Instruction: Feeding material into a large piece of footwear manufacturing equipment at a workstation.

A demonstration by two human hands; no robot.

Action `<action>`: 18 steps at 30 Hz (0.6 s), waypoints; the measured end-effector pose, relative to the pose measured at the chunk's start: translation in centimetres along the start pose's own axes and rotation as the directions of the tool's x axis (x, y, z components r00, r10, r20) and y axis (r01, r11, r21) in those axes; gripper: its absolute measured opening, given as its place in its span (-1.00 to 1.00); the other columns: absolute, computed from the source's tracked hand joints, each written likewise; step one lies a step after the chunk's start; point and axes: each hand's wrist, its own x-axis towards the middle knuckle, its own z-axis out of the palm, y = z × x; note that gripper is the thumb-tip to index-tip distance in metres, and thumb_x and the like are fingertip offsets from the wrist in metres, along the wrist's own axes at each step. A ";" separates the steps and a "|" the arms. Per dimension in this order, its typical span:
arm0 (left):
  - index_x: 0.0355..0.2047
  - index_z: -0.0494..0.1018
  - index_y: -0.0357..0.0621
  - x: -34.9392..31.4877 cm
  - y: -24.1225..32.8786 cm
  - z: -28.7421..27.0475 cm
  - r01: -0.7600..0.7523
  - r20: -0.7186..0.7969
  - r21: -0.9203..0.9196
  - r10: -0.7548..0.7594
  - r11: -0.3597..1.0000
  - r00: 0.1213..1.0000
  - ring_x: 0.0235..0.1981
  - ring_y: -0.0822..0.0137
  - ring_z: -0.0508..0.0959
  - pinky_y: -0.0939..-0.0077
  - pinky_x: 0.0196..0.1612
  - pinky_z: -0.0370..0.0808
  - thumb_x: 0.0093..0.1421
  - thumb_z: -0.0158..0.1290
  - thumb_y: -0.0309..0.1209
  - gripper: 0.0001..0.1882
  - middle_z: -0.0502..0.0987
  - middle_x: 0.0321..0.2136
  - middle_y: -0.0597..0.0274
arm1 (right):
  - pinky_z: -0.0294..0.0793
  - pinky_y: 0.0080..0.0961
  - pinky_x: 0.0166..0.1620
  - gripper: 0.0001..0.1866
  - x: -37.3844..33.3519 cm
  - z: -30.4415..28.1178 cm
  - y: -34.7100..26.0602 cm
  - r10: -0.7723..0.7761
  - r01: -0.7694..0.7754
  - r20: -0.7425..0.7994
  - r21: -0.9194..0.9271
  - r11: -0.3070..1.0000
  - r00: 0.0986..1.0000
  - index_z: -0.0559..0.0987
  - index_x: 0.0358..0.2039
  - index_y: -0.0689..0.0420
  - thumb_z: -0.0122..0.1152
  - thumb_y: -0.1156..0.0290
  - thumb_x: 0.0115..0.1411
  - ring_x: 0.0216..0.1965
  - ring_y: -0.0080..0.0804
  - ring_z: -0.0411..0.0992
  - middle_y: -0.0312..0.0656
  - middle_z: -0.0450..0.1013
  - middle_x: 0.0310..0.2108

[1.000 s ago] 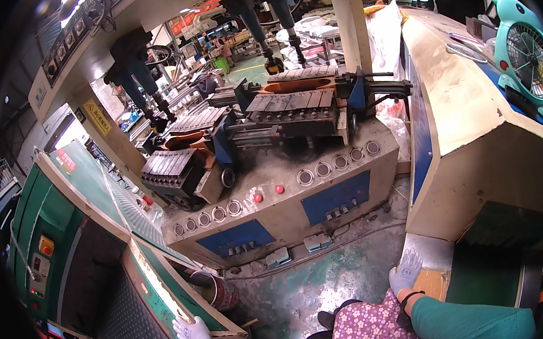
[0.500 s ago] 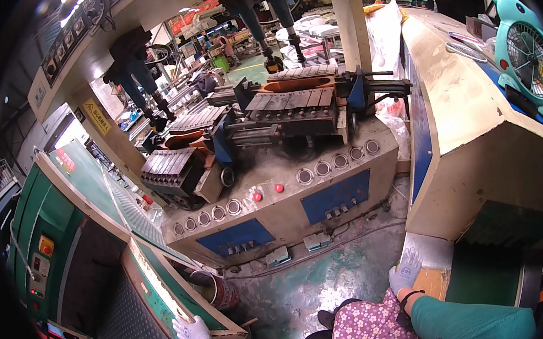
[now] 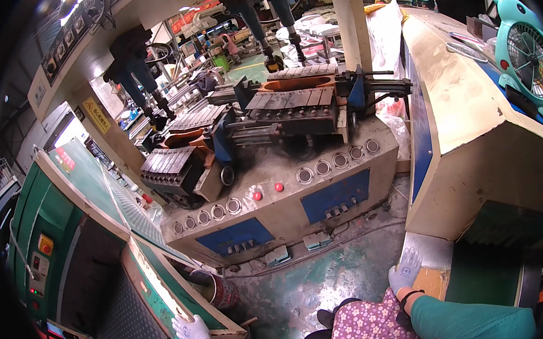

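Note:
My left hand (image 3: 193, 332), in a pale glove, lies on the edge of the green machine housing (image 3: 157, 284) with its fingers stretched out; nothing is in it. On the other side my right hand (image 3: 404, 271), gloved too, rests with fingers extended near the metal plate (image 3: 429, 250) at the end of the beige machine (image 3: 464, 137). In front of me, apart from both hands, stands a pressing machine (image 3: 281, 213) with segmented metal clamp blocks (image 3: 290, 108), orange-brown curved moulds (image 3: 297, 84) and two red buttons (image 3: 279, 187).
A teal fan (image 3: 530, 57) stands on the beige machine at right. A bucket (image 3: 220, 291) sits on the floor beside the green housing. Two foot pedals (image 3: 317, 240) lie at the press's base. A dark green conveyor belt (image 3: 485, 274) runs beside my right arm.

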 end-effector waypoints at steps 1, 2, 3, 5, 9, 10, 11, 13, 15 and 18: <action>0.40 0.18 -0.06 0.0 0.1 -0.1 0.000 -0.001 -0.001 0.000 1.000 1.000 0.47 0.14 0.08 0.07 0.46 0.03 0.17 0.13 -0.10 -0.18 0.13 0.46 0.11 | -0.40 -0.02 0.53 -0.09 0.0 0.0 -0.1 0.000 0.000 -0.001 0.001 1.000 1.000 0.09 0.46 0.20 0.10 0.12 0.14 0.55 -0.07 -0.23 -0.04 -0.07 0.52; 0.40 0.18 -0.06 0.0 0.1 -0.2 0.000 0.001 -0.001 0.000 1.000 1.000 0.47 0.14 0.08 0.07 0.46 0.03 0.17 0.13 -0.10 -0.19 0.13 0.45 0.11 | -0.40 -0.02 0.53 -0.09 0.0 0.0 -0.1 0.003 -0.003 -0.003 0.004 1.000 1.000 0.09 0.46 0.20 0.10 0.12 0.15 0.55 -0.07 -0.23 -0.04 -0.07 0.52; 0.40 0.18 -0.06 -0.1 0.2 -0.2 0.000 0.004 0.002 0.000 1.000 1.000 0.47 0.14 0.08 0.06 0.46 0.03 0.17 0.13 -0.10 -0.19 0.13 0.45 0.11 | -0.40 -0.02 0.53 -0.09 0.0 0.0 -0.1 0.006 -0.006 -0.003 0.006 1.000 1.000 0.09 0.46 0.21 0.09 0.12 0.15 0.55 -0.07 -0.23 -0.04 -0.07 0.52; 0.40 0.18 -0.07 0.0 0.1 0.1 -0.003 0.001 0.004 0.003 1.000 1.000 0.47 0.14 0.08 0.06 0.46 0.03 0.18 0.13 -0.10 -0.19 0.13 0.45 0.11 | -0.40 -0.02 0.53 -0.09 0.0 0.2 0.1 0.006 -0.006 -0.005 0.003 1.000 1.000 0.10 0.46 0.21 0.09 0.12 0.15 0.55 -0.07 -0.22 -0.04 -0.07 0.52; 0.40 0.18 -0.08 0.3 -0.4 0.5 -0.009 -0.009 0.003 0.009 1.000 1.000 0.47 0.14 0.09 0.05 0.46 0.04 0.18 0.13 -0.10 -0.19 0.13 0.45 0.11 | -0.40 -0.02 0.53 -0.09 0.0 0.0 0.0 -0.001 0.001 -0.015 -0.005 1.000 1.000 0.11 0.46 0.21 0.09 0.11 0.14 0.55 -0.07 -0.22 -0.04 -0.07 0.52; 0.40 0.18 -0.08 0.3 -0.4 0.5 -0.008 -0.010 0.002 0.008 1.000 1.000 0.47 0.14 0.09 0.05 0.46 0.04 0.18 0.13 -0.10 -0.19 0.13 0.45 0.11 | -0.40 -0.02 0.53 -0.09 0.0 0.0 -0.1 -0.002 0.002 -0.016 -0.004 1.000 1.000 0.11 0.46 0.21 0.09 0.11 0.14 0.55 -0.07 -0.22 -0.04 -0.07 0.52; 0.40 0.18 -0.07 0.3 -0.4 0.5 -0.005 -0.007 0.005 0.005 1.000 1.000 0.47 0.14 0.09 0.05 0.46 0.04 0.18 0.13 -0.10 -0.19 0.12 0.45 0.11 | -0.40 -0.02 0.53 -0.09 0.0 -0.1 -0.2 -0.002 0.002 -0.013 -0.003 1.000 1.000 0.11 0.46 0.21 0.09 0.11 0.14 0.55 -0.07 -0.22 -0.05 -0.07 0.52; 0.40 0.17 -0.07 0.3 -0.2 0.4 -0.004 -0.001 0.008 0.005 1.000 1.000 0.47 0.14 0.09 0.06 0.46 0.04 0.18 0.13 -0.10 -0.18 0.12 0.45 0.11 | -0.40 -0.02 0.53 -0.09 0.1 -0.1 0.0 0.002 -0.002 -0.011 -0.003 1.000 1.000 0.11 0.46 0.21 0.09 0.11 0.14 0.55 -0.07 -0.22 -0.05 -0.07 0.52; 0.40 0.17 -0.06 0.1 0.0 0.2 0.000 0.001 0.005 0.000 1.000 1.000 0.47 0.14 0.09 0.06 0.46 0.04 0.18 0.13 -0.10 -0.18 0.12 0.45 0.11 | -0.40 -0.02 0.53 -0.09 0.1 0.2 0.1 0.000 0.000 -0.023 -0.019 1.000 1.000 0.11 0.46 0.20 0.09 0.10 0.14 0.55 -0.07 -0.22 -0.06 -0.07 0.52; 0.41 0.17 -0.06 0.1 0.0 0.1 0.001 0.006 0.012 -0.001 1.000 1.000 0.47 0.14 0.08 0.06 0.46 0.03 0.18 0.13 -0.10 -0.18 0.12 0.46 0.11 | -0.40 -0.02 0.53 -0.10 0.0 0.3 0.0 -0.001 0.000 -0.023 -0.029 1.000 1.000 0.12 0.45 0.20 0.10 0.10 0.14 0.55 -0.07 -0.22 -0.06 -0.07 0.52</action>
